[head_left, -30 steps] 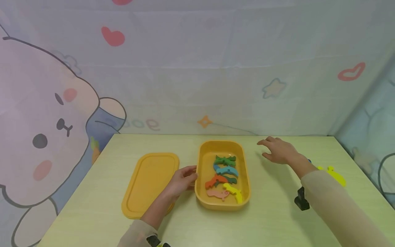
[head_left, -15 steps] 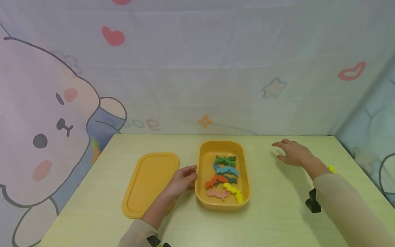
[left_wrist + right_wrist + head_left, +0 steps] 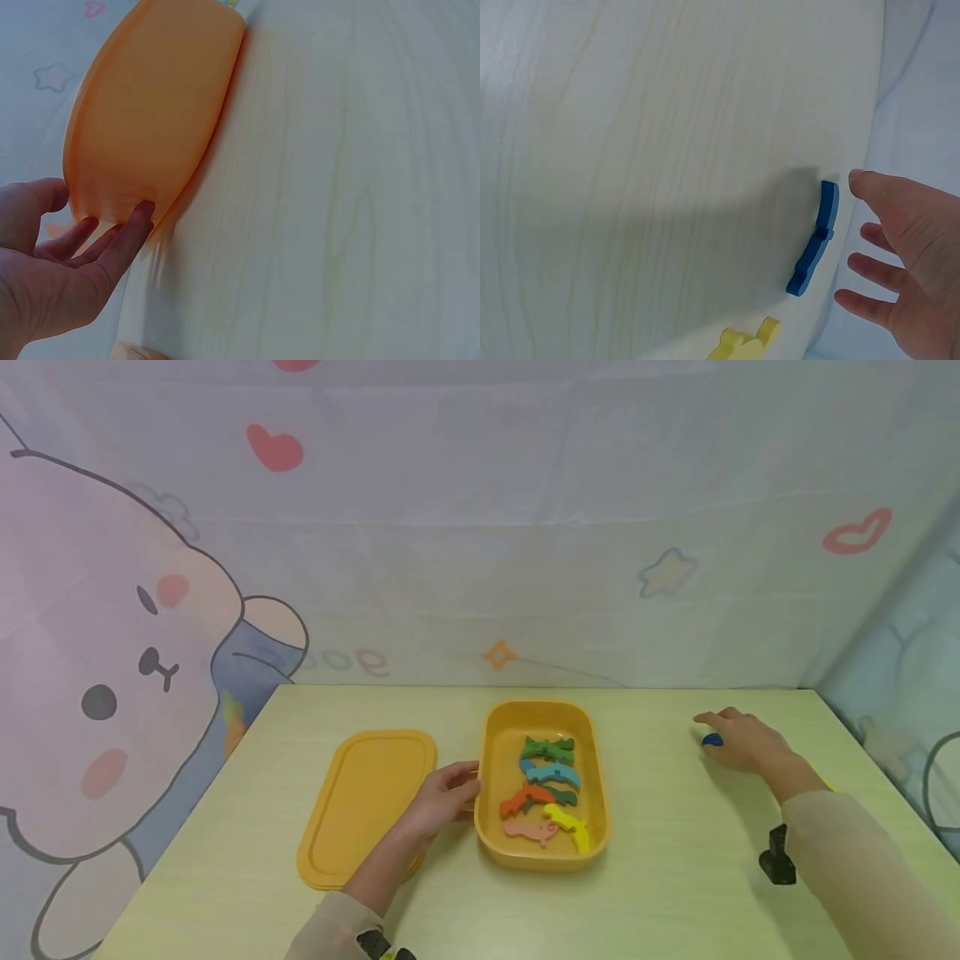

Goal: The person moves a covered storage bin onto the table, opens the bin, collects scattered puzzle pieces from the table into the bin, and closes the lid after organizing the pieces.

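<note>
My left hand (image 3: 438,797) rests against the left side of a yellow-orange plastic box (image 3: 540,862). In the left wrist view its straight fingers touch the outside wall, and the thumb is at the rim. Over the right part of the table, my right hand (image 3: 746,743) hovers with loosely spread fingers. A curved dark blue toy piece (image 3: 812,244) lies on the table just beside those fingers, partly hidden by the hand in the head view. Near it is a yellow animal-shaped piece (image 3: 742,347), mostly hidden behind the right forearm in the head view.
Inside the box lie several flat animal-shaped pieces, among them a green one (image 3: 549,749), an orange-red one (image 3: 525,798), a pink one (image 3: 530,832) and a yellow one (image 3: 570,827). A matching lid (image 3: 363,810) lies flat left of the box. A printed curtain (image 3: 450,527) hangs behind the table.
The right hand has moved right and slightly nearer, away from the box and over to the blue piece. The left hand and the box have stayed in place.
</note>
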`<action>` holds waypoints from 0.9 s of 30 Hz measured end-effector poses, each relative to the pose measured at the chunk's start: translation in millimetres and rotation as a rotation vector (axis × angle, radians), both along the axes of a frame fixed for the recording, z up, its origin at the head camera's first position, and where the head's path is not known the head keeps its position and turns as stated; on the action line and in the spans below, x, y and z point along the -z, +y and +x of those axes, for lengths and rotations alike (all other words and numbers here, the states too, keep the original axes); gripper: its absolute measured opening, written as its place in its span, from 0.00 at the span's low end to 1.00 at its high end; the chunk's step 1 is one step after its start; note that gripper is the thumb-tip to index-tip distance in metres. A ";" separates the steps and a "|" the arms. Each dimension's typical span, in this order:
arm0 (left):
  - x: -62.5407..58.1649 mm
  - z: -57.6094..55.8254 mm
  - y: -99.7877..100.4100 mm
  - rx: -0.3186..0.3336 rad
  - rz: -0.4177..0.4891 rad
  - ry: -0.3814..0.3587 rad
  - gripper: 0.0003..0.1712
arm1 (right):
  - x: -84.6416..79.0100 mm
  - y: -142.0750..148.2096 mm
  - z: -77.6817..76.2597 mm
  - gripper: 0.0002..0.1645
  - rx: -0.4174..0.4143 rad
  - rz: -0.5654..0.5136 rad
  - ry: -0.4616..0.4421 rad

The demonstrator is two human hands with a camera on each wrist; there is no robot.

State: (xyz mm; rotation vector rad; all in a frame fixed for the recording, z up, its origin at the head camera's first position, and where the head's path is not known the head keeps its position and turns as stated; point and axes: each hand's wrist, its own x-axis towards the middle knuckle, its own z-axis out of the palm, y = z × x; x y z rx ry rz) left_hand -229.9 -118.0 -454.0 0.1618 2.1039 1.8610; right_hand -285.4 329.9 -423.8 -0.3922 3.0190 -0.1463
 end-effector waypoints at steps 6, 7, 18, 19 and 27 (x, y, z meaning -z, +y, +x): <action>-1.5 1.0 -0.6 0.006 0.005 0.000 0.27 | 1.4 3.6 2.4 0.31 0.040 -0.011 -0.040; -1.4 1.0 -0.7 0.007 0.007 0.000 0.27 | 1.5 4.2 2.7 0.31 0.047 -0.010 -0.048; -1.4 1.0 -0.8 0.003 0.004 -0.001 0.27 | 3.6 7.0 9.0 0.29 0.088 -0.006 -0.060; -1.6 1.0 -0.8 0.003 0.004 -0.004 0.27 | 4.5 7.3 9.0 0.29 0.090 -0.005 -0.063; -2.2 1.6 0.5 -0.002 0.002 -0.011 0.26 | 12.2 9.9 6.7 0.31 0.090 0.010 -0.083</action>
